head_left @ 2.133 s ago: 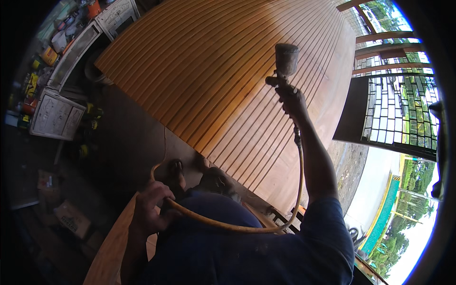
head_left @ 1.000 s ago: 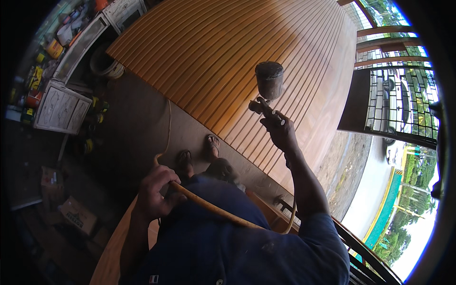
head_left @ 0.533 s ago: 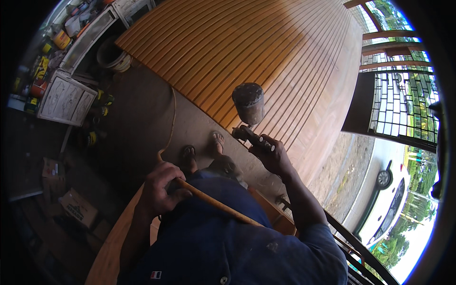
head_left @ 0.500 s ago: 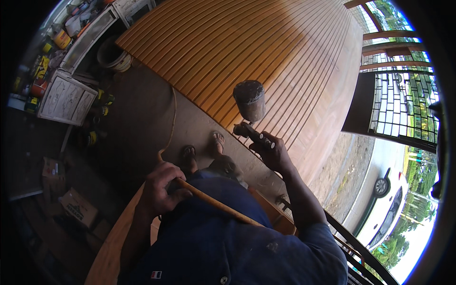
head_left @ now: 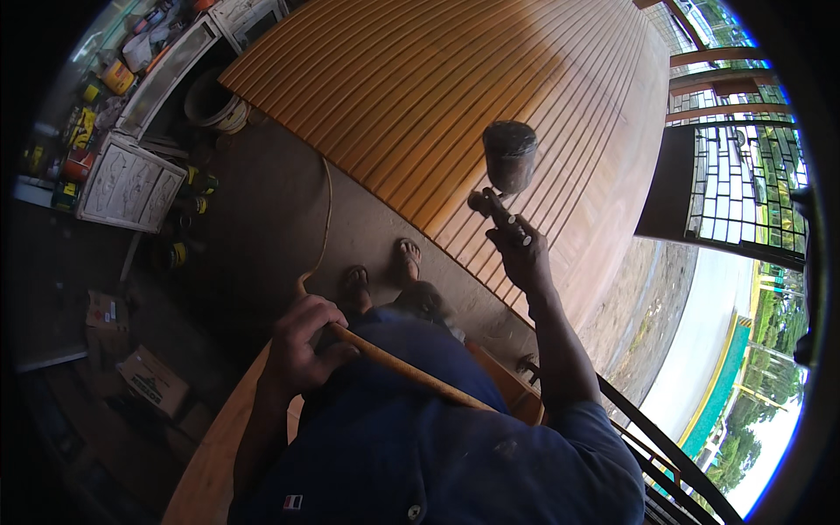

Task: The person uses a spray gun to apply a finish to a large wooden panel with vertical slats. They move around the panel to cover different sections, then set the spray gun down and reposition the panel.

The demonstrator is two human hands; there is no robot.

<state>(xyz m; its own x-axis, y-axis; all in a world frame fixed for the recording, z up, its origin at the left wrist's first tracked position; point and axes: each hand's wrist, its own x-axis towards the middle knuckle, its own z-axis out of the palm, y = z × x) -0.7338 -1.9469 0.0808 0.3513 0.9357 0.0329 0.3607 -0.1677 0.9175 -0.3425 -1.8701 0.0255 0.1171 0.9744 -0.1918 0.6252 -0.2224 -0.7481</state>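
Note:
My right hand (head_left: 522, 255) is wrapped round the handle of a spray gun (head_left: 497, 208) with a dark, paint-stained cup (head_left: 510, 157) on top. The gun is held over the near edge of a large grooved wooden panel (head_left: 420, 122). Glossy orange-brown finish covers the panel's left part; its right part is paler. My left hand (head_left: 306, 341) grips a yellowish air hose (head_left: 411, 378) in front of my body. From that hand the hose runs on toward the floor beside the panel.
A bucket (head_left: 213, 103) stands by the panel's left corner. Cans and bottles crowd a shelf (head_left: 122, 74) above a white carved cabinet door (head_left: 131, 184). Cardboard boxes (head_left: 153, 381) lie at the lower left. On the right are a metal grille (head_left: 735, 188) and a road (head_left: 691, 306).
My right hand has moved the spray gun to the right and farther out over the panel, toward its paler part. My left hand keeps its hold on the hose. The white car has left view.

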